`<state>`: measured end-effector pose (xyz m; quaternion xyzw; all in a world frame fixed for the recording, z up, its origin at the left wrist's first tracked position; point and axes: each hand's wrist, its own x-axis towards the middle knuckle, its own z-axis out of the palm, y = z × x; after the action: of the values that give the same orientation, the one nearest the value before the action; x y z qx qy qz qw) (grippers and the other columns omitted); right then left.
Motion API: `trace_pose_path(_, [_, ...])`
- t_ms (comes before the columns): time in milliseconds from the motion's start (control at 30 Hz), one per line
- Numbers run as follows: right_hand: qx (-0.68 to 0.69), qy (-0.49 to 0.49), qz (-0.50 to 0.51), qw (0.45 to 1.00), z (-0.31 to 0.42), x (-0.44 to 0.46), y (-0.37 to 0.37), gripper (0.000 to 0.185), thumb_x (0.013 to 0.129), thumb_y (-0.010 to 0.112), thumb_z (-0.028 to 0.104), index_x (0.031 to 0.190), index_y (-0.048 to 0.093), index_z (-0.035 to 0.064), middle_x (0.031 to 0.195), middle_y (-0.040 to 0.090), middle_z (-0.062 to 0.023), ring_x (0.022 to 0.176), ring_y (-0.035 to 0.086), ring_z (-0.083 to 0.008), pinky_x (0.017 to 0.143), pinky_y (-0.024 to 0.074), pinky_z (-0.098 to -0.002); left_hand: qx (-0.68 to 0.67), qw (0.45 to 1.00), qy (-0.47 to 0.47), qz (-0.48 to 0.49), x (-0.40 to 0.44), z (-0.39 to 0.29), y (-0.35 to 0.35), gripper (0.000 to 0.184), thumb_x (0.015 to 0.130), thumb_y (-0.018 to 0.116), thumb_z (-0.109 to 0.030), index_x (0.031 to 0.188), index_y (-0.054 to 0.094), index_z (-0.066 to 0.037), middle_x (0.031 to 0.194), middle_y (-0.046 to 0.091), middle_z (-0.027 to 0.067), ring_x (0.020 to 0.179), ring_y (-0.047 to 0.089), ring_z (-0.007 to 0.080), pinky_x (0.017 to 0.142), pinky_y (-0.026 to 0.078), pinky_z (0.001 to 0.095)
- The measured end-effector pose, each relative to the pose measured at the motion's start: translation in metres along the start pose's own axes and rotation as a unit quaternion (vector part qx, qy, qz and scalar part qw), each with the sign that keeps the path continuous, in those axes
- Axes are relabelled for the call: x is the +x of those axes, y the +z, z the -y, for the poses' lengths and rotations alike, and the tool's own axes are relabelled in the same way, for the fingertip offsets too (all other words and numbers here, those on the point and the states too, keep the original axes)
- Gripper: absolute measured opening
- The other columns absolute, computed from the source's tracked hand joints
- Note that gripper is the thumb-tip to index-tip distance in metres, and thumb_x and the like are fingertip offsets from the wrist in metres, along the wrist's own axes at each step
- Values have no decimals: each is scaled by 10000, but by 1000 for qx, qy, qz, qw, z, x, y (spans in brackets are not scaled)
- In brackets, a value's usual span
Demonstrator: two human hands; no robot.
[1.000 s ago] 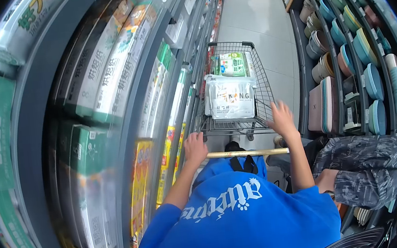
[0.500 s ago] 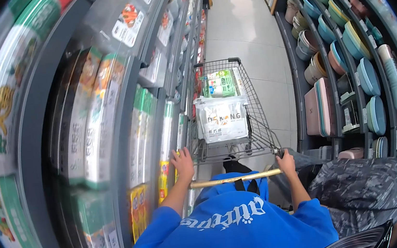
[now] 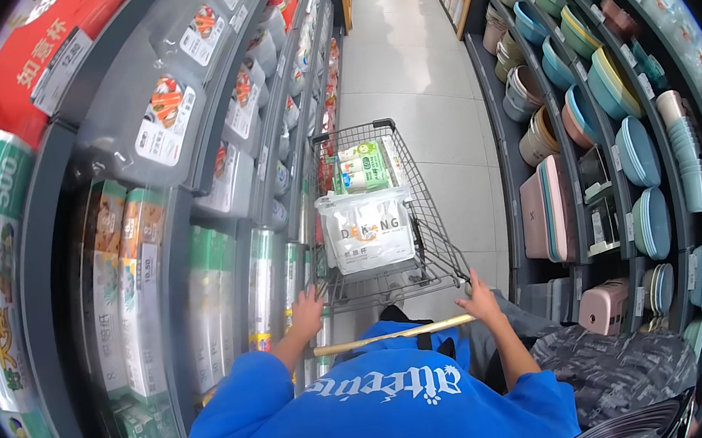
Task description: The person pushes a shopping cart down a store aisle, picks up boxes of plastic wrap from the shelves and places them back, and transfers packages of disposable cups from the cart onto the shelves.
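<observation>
A wire shopping cart (image 3: 434, 240) stands ahead of me in the aisle. Inside it lie a clear-wrapped pack (image 3: 367, 230) lettered DEKANG and a green-and-white pack (image 3: 363, 166) behind that. My left hand (image 3: 305, 313) is spread open by the cart's near left corner, close to the left shelf, with nothing visible in it. At the near right corner is my right hand (image 3: 481, 299), its fingers stretched out and thumb apart; whether it touches the frame I cannot tell. A pale yellow bar (image 3: 393, 335) crosses between my wrists, in front of my blue top.
Shelves on the left carry boxed rolls (image 3: 2, 273) and clear-packed goods (image 3: 169, 118). The right shelves hold plastic basins (image 3: 611, 85), lidded bins (image 3: 526, 89) and a pink case (image 3: 604, 308). Dark patterned fabric (image 3: 614, 362) is close at my right. Tiled floor (image 3: 444, 124) runs ahead.
My right hand has loosened from the cart's corner, its fingers now straighter. The cart and both hands appear shifted left and lower as the view turned. The left hand stays spread.
</observation>
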<state>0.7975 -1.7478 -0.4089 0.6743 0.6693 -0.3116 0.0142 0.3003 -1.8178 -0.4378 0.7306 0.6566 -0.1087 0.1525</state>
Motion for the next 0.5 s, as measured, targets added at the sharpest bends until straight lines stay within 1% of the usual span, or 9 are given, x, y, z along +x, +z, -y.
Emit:
trace_pose_path(100, [-20,-20,-3,1000,-5,17,-9,1085,771,831,370,1559,175,17,1296,562,-323,1182,580,-468,995,482,-506,-11,999,-19,44,9,-10,-20,407,684,746,-71,1081,656,-82,1372,456,155,1192,502,374,898,496,526])
trace_pose_path(133, [-19,-18,4,1000,-6,25,-13,1089,760,842,359,1549,183,0,1267,579,-326,1159,590,-475,986,488,-507,13,1000,-17,17,9,-15,-23,373,700,748,-96,1065,667,-90,1246,525,130,1112,540,347,872,502,495])
trace_pose_path(167, [-18,-15,12,1000,-7,31,-15,1094,749,853,348,1540,192,-18,1237,596,-330,1137,599,-481,977,495,-508,13,999,-26,30,14,-16,-23,376,702,756,-106,1067,670,-97,1227,542,124,1112,544,344,875,502,491])
trace_pose_path(200, [-29,-11,4,1000,-6,38,-17,976,781,831,300,1483,258,-61,1087,658,-323,1027,647,-484,896,531,-520,14,998,-35,44,18,-17,-24,378,703,764,-117,1070,673,-104,1207,559,118,1112,547,341,878,502,488])
trace_pose_path(233, [-30,-5,-1,1000,-7,44,-15,916,795,818,277,1457,285,-65,1043,667,-319,996,653,-488,873,536,-526,15,997,-45,58,20,-19,-25,380,704,771,-127,1072,675,-111,1187,576,113,1111,551,338,881,502,484])
trace_pose_path(267, [-31,1,-8,999,-9,52,-14,857,809,804,254,1432,312,-68,998,676,-315,965,660,-491,850,541,-533,32,998,-45,39,21,-21,-26,390,702,792,-163,1073,679,-121,1114,614,95,1091,571,321,870,507,477])
trace_pose_path(300, [-31,7,-16,999,-9,58,-13,797,823,791,231,1406,339,-71,953,685,-310,935,666,-494,827,546,-539,34,997,-49,40,23,-22,-29,392,699,795,-166,1071,679,-118,1114,615,95,1085,576,319,865,508,476])
trace_pose_path(333, [-28,-12,-44,999,-11,61,-13,638,851,752,179,1321,396,-67,899,688,-306,885,668,-506,793,550,-549,36,997,-52,42,26,-23,-31,395,696,798,-169,1069,680,-115,1115,617,95,1079,581,316,859,510,476])
trace_pose_path(500, [-24,8,-33,999,-1,75,-21,540,860,735,171,1241,430,-61,919,686,-315,909,670,-495,804,549,-549,40,997,-56,36,41,-17,-36,344,728,761,-172,1057,685,-103,1083,632,102,1061,598,317,838,517,468])
